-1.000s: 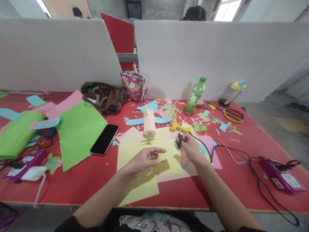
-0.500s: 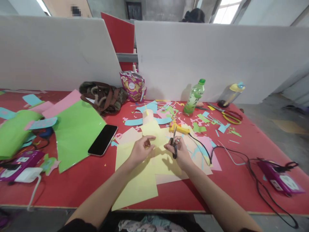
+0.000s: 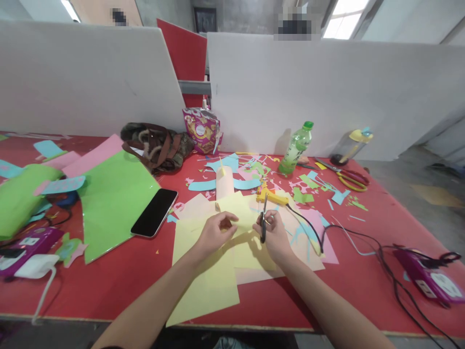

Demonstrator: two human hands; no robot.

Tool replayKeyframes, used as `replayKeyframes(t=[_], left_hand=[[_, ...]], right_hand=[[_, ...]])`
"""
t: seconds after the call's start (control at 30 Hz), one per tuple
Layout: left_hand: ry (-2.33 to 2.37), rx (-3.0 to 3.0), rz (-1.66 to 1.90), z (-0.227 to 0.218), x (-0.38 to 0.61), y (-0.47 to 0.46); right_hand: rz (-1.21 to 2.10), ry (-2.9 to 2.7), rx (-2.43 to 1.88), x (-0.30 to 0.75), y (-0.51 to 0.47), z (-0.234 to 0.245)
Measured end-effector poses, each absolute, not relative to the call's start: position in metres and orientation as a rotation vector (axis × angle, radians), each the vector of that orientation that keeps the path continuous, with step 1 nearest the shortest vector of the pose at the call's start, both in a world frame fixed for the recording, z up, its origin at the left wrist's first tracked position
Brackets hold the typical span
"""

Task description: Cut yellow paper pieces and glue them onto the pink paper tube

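Observation:
My left hand (image 3: 217,233) has its thumb and fingers bent around the edge of a small sheet of pale yellow paper (image 3: 238,209), held raised above the table. In my right hand (image 3: 273,232) is a pair of scissors (image 3: 263,228) with black handles, blades pointing away from me beside the paper's right edge. Larger yellow sheets (image 3: 203,286) lie beneath both hands. Just beyond the held paper stands a pale paper tube (image 3: 225,182) with blue strips out to both sides. A yellow glue gun (image 3: 272,196) rests right of it, beyond the scissors.
A phone (image 3: 154,213) lies on green sheet material (image 3: 112,203) at left. Paper scraps (image 3: 305,186) surround a green bottle (image 3: 296,148). Farther right are large scissors (image 3: 350,178) and a purple power strip (image 3: 430,278) with cables. A snack bag (image 3: 202,131) stands by the white partition (image 3: 327,87).
The held yellow paper has dipped, so more of the pale tube behind it shows. Both hands keep nearly the same place and grip. The camera view has shifted slightly.

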State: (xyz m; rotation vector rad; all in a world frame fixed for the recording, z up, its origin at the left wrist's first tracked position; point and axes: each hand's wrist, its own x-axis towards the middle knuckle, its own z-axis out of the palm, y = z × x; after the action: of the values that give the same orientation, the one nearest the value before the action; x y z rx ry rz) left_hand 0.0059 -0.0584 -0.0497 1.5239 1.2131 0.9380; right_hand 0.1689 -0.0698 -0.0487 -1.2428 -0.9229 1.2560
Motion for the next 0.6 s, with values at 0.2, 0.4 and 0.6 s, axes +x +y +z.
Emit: replayKeyframes(t=[0.2,0.4,0.6], left_hand=[[1.222,1.497,0.931,-0.046,0.004,-0.059],[1.243,1.509,0.954,-0.046,0.003,-0.057],[1.330,1.362,1.110,-0.039,0.000,-0.054]], right_hand=[[1.308,-0.922,-1.230,0.168,-0.072,-0.051],[1.337,-0.901,-1.202,0.168,-0.073,-0.051],[1.446,-0.820,-1.148,0.166,-0.074,-0.053]])
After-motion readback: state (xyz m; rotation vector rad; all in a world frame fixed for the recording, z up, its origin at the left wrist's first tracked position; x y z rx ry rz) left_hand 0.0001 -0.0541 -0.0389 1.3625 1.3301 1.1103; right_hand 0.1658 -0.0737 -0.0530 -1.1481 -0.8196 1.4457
